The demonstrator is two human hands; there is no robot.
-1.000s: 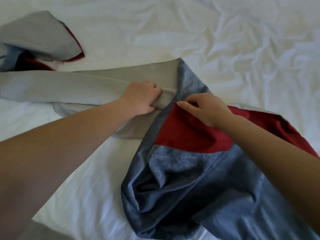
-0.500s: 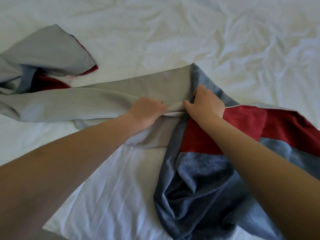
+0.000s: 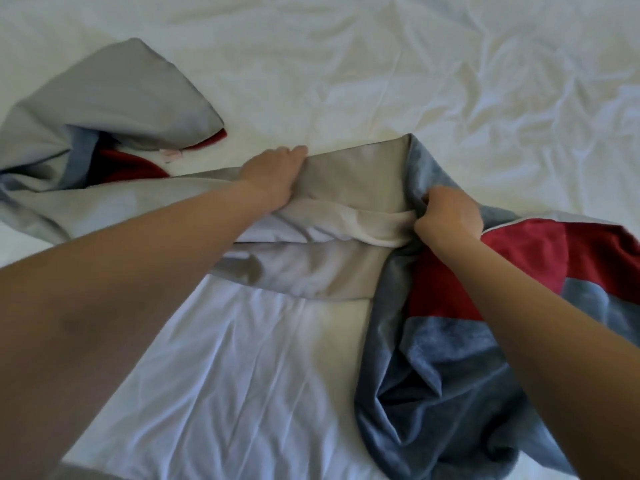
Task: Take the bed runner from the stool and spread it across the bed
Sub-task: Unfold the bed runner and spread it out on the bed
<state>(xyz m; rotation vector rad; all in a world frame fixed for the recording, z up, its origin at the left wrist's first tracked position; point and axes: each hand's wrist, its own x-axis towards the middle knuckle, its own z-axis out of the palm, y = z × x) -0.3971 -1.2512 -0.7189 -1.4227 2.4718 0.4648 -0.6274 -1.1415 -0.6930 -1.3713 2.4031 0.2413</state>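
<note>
We see the bed runner [image 3: 353, 174] lying twisted across the white bed [image 3: 381, 64], its grey lining up. Our left hand [image 3: 273, 178] presses flat, fingers spread, on the runner's grey middle; just beside it our right hand [image 3: 450, 213] grips a bunched fold.

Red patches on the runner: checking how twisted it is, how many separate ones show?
2. One red patch lies right, beside the right hand; one peeks out far left under grey folds. More may be hidden.
</note>
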